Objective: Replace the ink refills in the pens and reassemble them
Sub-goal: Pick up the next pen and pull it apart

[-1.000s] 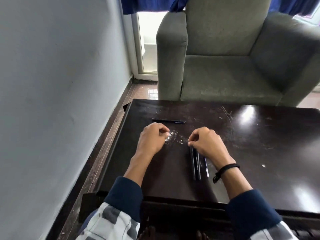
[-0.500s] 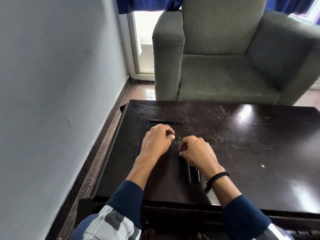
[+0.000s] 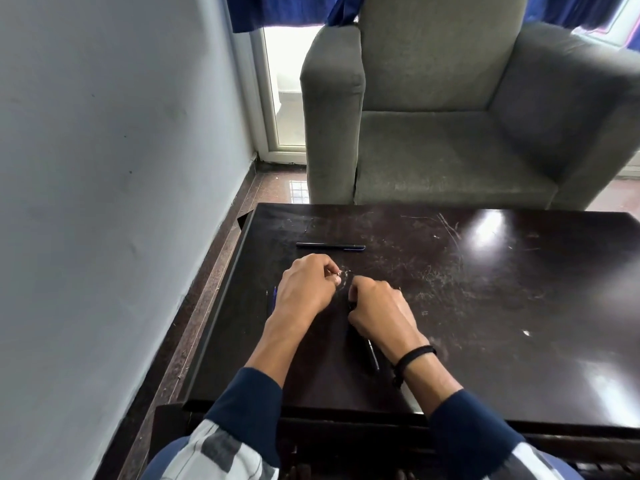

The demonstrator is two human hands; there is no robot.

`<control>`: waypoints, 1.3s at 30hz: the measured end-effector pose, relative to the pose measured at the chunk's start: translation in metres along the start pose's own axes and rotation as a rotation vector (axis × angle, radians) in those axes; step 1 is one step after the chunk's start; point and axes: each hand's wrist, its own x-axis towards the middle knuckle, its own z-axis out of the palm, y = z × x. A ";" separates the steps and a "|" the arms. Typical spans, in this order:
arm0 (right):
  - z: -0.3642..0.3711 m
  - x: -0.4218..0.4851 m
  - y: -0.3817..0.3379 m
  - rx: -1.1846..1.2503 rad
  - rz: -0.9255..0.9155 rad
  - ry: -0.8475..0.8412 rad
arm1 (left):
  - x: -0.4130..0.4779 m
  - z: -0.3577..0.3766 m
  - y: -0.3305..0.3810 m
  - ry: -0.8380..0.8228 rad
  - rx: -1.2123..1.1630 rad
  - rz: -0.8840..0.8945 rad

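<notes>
Mid-task, by the look: left hand [image 3: 304,289] pinches a tiny unclear part, right hand [image 3: 377,310] grips a slim dark pen barrel [image 3: 370,351], one whole dark pen [image 3: 330,247] beyond both hands, blue refills [image 3: 273,297] left of the left hand.

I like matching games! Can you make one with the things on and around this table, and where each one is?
Things:
1. lone pen
2. blue refills
3. black wristband
4. armchair

Places:
A. on the right wrist
B. behind the table
C. just left of the left hand
D. lying alone beyond both hands

Pairs: 1-D, 2-C, 3-A, 4-B
</notes>
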 end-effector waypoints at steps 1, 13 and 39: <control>-0.001 0.001 -0.001 0.050 0.016 -0.011 | 0.000 0.000 0.000 -0.012 0.008 -0.014; -0.003 0.017 -0.006 0.686 0.069 0.069 | 0.011 0.006 -0.004 0.024 -0.735 -0.233; 0.000 0.001 -0.026 0.522 -0.076 0.143 | 0.003 -0.005 0.001 0.092 -0.975 -0.221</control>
